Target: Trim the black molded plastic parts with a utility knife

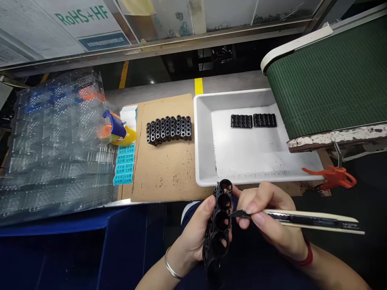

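A long black plastic part (pixel 222 220) with a row of round openings is gripped in my left hand (pixel 198 227), thumb along its side. My right hand (pixel 269 217) pinches a utility knife (pixel 314 221) with a pale body. The dark blade points left, and its tip is at the part's right edge, beside one of the openings. Beyond my hands, two ribbed black pieces (pixel 242 121) lie in a white tray (pixel 208 183). Rows of black tubular parts (pixel 169 129) stand together on a cardboard sheet (pixel 163 173).
Stacked clear plastic trays (pixel 60 161) fill the left side. Blue label sheets (pixel 123 163) and orange, blue and yellow rolls (pixel 116 131) sit beside them. A green conveyor belt (pixel 329 76) overhangs the tray's right end, with an orange clamp (pixel 335 177) below. A blue bin (pixel 102 241) is at lower left.
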{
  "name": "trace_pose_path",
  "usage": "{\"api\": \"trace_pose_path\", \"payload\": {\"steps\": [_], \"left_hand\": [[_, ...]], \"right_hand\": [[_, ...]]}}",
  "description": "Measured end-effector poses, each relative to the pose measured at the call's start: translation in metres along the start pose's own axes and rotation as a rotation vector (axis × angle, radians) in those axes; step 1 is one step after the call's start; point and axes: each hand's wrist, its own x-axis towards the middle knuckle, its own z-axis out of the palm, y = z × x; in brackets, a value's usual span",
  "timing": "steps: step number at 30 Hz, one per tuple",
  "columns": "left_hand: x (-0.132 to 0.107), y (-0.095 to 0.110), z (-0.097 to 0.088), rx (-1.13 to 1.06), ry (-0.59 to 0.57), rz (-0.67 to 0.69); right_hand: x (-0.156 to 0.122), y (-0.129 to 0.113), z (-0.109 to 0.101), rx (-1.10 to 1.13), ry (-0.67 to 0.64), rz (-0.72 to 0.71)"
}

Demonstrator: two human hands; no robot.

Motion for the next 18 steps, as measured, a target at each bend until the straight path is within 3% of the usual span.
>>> {"api": "trace_pose_path", "payload": {"steps": [12, 18], "left_hand": [[0.0012, -0.0049, -0.0013, -0.036, -0.064, 0.019], [-0.0024, -0.0078, -0.0052, -0.028, -0.101, 0.014]], "right_hand": [[-0.0038, -0.0023, -0.0047, -0.009, -0.077, 0.003], [-0.0047, -0.0091, -0.004, -0.027, -0.017, 0.055]]}}
